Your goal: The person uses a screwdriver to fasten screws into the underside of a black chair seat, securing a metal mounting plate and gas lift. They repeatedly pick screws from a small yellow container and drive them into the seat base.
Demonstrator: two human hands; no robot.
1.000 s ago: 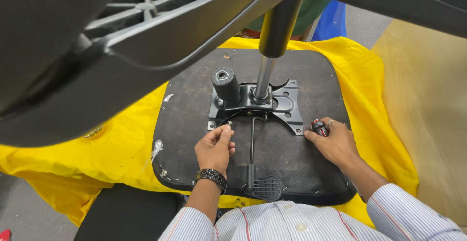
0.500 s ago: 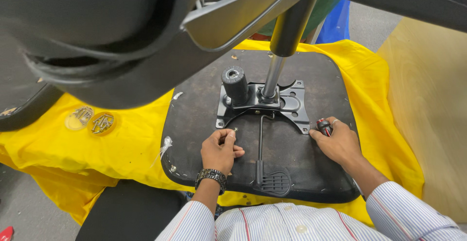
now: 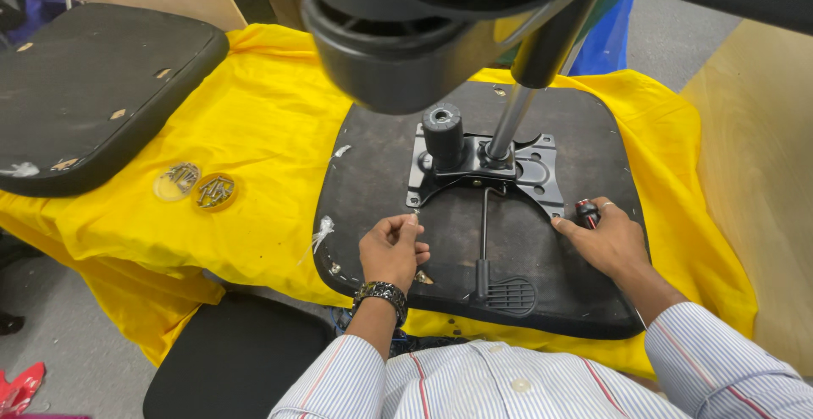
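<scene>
Head view: left hand (image 3: 392,250) pinches its fingertips together just short of the metal plate (image 3: 483,169); right hand (image 3: 605,241) grips a screwdriver (image 3: 587,212) on the seat base (image 3: 373,173).

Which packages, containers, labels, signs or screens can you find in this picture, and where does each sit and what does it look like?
Two small containers: round, clear and shallow, side by side on the yellow cloth, left of the black seat base, small metal pieces inside.
Watch: on the left wrist, dark band; its face is not visible.
No labels, signs or screens show.
</scene>
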